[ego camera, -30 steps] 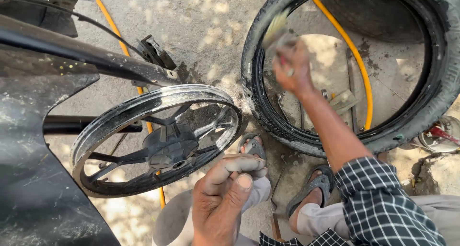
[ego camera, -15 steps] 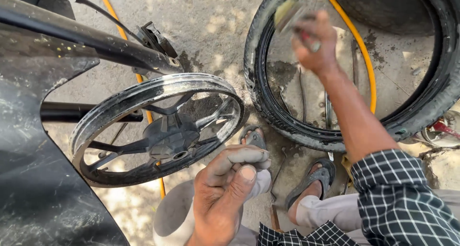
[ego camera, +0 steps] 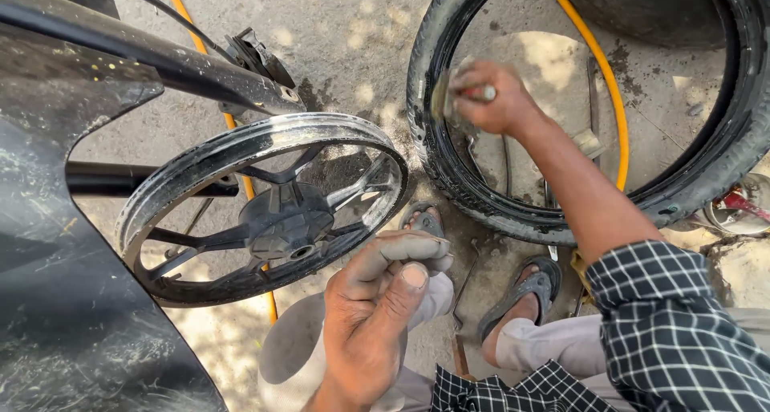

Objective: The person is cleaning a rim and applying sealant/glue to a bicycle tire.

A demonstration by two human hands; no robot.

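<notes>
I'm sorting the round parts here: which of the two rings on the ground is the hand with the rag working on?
The black rubber tyre at upper right; the right hand presses a rag on its inner edge. The silver spoked wheel rim lies untouched.

An outdoor roadside tyre-repair spot: bare concrete ground [ego camera: 353, 51], a loose tyre [ego camera: 449, 171] beside a bike's wheel rim [ego camera: 241, 151], a yellow hose [ego camera: 603, 83].

Blk tyre [ego camera: 449, 163], yellow hose [ego camera: 603, 83], blk/white check sleeve [ego camera: 682, 324], silver rim [ego camera: 241, 151].

Black tyre [ego camera: 449, 155] stands tilted on dusty ground — a small pad [ego camera: 443, 97] pressed inside its bead.
</notes>
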